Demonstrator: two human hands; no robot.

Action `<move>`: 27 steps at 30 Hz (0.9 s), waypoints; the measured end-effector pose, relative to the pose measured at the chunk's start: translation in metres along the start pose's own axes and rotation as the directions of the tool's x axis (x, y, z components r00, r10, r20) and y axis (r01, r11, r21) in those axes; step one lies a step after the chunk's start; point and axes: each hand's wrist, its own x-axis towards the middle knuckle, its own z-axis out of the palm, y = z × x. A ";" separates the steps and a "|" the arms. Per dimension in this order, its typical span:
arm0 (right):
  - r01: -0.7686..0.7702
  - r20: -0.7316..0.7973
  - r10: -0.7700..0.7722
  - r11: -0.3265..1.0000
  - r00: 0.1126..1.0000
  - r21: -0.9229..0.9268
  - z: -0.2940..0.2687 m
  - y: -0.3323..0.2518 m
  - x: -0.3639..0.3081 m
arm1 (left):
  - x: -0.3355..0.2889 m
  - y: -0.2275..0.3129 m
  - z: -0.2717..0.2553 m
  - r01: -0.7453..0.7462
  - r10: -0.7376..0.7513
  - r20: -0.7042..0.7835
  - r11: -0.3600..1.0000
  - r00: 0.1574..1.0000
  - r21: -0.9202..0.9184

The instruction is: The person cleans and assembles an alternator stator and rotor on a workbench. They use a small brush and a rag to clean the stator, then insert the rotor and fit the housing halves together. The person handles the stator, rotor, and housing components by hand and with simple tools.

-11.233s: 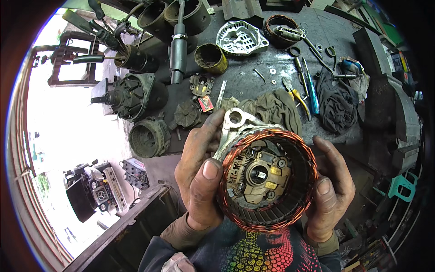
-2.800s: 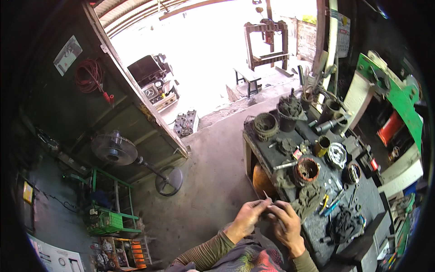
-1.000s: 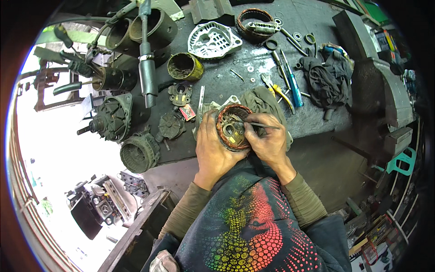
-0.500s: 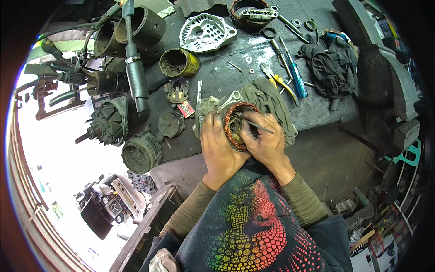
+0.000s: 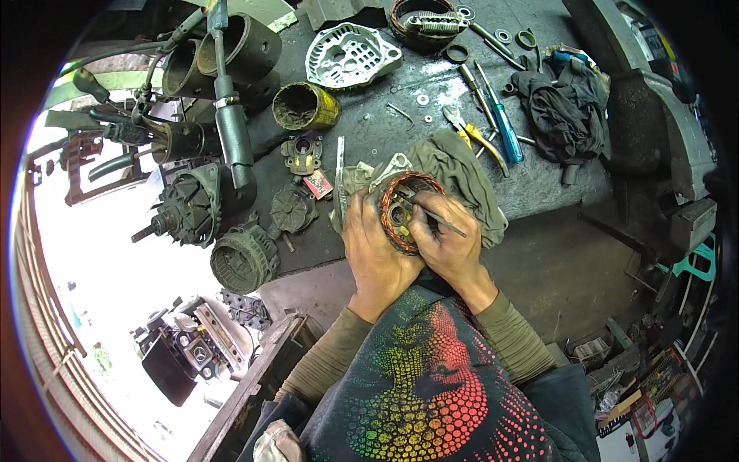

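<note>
My left hand is wrapped round the near left side of an alternator stator, a ring with copper windings. Inside the ring, metal parts with a round hole show in part. My right hand pinches a thin dark rod-like tool over the ring's right side; its inner tip is hidden by the fingers. Beneath the stator lies a crumpled olive cloth. A pale metal housing lug sticks out behind the ring, and a flat metal strip stands left of it.
Yellow-handled pliers and a blue screwdriver lie to the right, before a dark cloth. A silver alternator cover and a yellow can stand farther back. A matchbox and alternator parts sit at left.
The rod in my right hand has shifted slightly in angle over the ring. Both hands keep nearly the same place; the whole view has moved a little.
</note>
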 end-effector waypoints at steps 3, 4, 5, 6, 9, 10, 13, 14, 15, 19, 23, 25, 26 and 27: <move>0.021 0.013 -0.021 1.000 1.000 -0.012 0.000 0.000 -0.001 | -0.002 -0.002 0.002 0.005 -0.005 -0.011 1.000 1.000 0.018; 0.030 0.022 -0.030 1.000 0.999 -0.002 -0.001 0.000 -0.002 | -0.002 -0.002 0.003 0.024 -0.024 -0.011 1.000 1.000 0.007; 0.017 0.026 -0.017 1.000 1.000 0.011 -0.001 0.000 -0.002 | -0.003 -0.002 0.004 0.044 -0.044 -0.011 0.999 0.999 -0.005; 0.033 0.027 -0.033 0.999 0.999 0.009 -0.001 -0.001 -0.003 | -0.003 -0.003 0.005 0.063 -0.063 -0.011 0.998 0.998 -0.017; 0.023 0.006 -0.023 1.000 1.000 0.012 0.001 -0.003 -0.003 | -0.003 -0.003 0.007 0.036 -0.035 -0.047 0.999 0.998 0.011; 0.022 -0.008 -0.022 1.000 1.000 0.012 0.001 -0.003 -0.003 | -0.002 -0.003 0.007 0.032 -0.032 -0.046 0.999 0.998 0.017; 0.025 -0.003 -0.025 1.000 1.000 0.005 0.002 -0.004 -0.003 | -0.001 -0.003 0.006 0.043 -0.042 -0.033 0.999 0.999 0.012; 0.028 0.006 -0.028 1.000 1.000 0.000 0.002 -0.004 -0.003 | -0.001 -0.002 0.006 0.058 -0.058 -0.026 0.998 0.998 -0.008; 0.019 0.016 -0.019 1.000 1.000 0.011 0.002 -0.004 -0.003 | -0.001 -0.002 0.005 0.072 -0.073 -0.020 0.997 0.997 -0.027; -0.009 -0.009 0.009 1.000 1.000 0.016 0.003 -0.006 -0.003 | 0.001 -0.001 0.004 0.042 -0.043 -0.049 0.999 0.998 -0.018; -0.026 -0.017 0.027 1.000 1.000 0.016 0.004 -0.007 -0.002 | 0.002 0.000 0.004 0.035 -0.035 -0.057 0.999 0.998 -0.001; -0.037 -0.004 0.037 0.999 0.999 0.039 0.004 -0.007 -0.002 | 0.002 0.000 0.005 0.035 -0.035 -0.064 0.999 0.997 -0.006; -0.044 -0.014 0.045 0.997 0.999 0.064 0.003 -0.008 -0.002 | 0.001 -0.001 0.005 0.032 -0.032 -0.063 0.999 0.997 -0.011; -0.051 -0.008 0.051 0.998 0.999 0.041 0.003 -0.008 -0.002 | 0.001 -0.001 0.005 0.030 -0.031 -0.059 0.999 0.998 -0.013</move>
